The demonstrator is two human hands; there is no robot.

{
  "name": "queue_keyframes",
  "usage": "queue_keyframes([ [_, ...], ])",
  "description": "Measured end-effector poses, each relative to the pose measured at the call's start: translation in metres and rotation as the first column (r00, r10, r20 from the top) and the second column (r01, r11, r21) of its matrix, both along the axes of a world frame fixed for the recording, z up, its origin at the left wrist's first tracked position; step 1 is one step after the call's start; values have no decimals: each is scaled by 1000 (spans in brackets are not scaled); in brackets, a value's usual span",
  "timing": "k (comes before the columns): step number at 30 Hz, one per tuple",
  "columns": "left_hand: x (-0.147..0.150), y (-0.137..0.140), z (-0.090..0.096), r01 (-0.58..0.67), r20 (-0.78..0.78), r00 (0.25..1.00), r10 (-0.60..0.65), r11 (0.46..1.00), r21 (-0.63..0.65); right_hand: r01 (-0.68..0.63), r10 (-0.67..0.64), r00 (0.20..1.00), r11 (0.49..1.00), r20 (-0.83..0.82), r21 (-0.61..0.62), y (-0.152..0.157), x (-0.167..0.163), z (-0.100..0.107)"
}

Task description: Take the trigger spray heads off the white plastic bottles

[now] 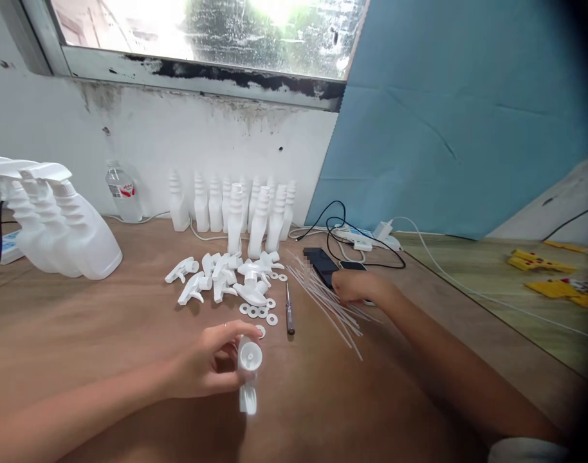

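A white trigger spray head (250, 355) is pinched between the thumb and fingers of my left hand (226, 357), its round open collar facing me. My right hand (354, 286) reaches down onto a loose bundle of thin white plastic tubes (330, 305). Its fingers are curled together, and whatever is between them is hidden. Beyond my left hand lies a pile of white trigger spray heads (224, 273). Several white washers (272, 319) are scattered in front of the pile. A screwdriver (289, 315) with a dark handle rests between the washers and the tubes.
White bottles (235, 222) stand grouped against the wall. Larger spray bottles (84, 231) are at the left, near a clear water bottle (123, 193). A black phone (320, 262) lies behind the tubes, close to cables and a power strip (364, 239). Yellow packets (559, 287) are at right.
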State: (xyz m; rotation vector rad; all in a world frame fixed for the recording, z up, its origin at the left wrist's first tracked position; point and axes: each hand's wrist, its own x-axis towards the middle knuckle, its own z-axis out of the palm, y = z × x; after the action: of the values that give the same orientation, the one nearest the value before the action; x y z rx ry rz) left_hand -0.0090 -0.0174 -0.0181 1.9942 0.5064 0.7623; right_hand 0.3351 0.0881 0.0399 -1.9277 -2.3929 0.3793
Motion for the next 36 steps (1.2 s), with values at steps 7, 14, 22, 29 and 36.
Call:
queue_keyframes([
  [7, 0, 3, -2, -9, -16, 1000, 9, 1000, -10, -67, 69, 998, 977, 2, -203, -21, -5, 35],
  [14, 2, 5, 2, -45, -37, 998, 45, 999, -3, -329, 317, 573, 934, -756, 142, -54, -58, 62],
  [22, 5, 3, 5, -60, -29, 998, 59, 998, -28, -506, 400, 242, 829, -884, 237, -100, -109, 37],
  [29, 4, 3, 6, -66, -50, 997, 65, 998, -14, -502, 422, 274, 829, -864, 246, -100, -112, 29],
  [36, 3, 3, 3, -53, -56, 997, 52, 998, -20, -484, 403, 331, 849, -854, 213, -102, -113, 22],
])
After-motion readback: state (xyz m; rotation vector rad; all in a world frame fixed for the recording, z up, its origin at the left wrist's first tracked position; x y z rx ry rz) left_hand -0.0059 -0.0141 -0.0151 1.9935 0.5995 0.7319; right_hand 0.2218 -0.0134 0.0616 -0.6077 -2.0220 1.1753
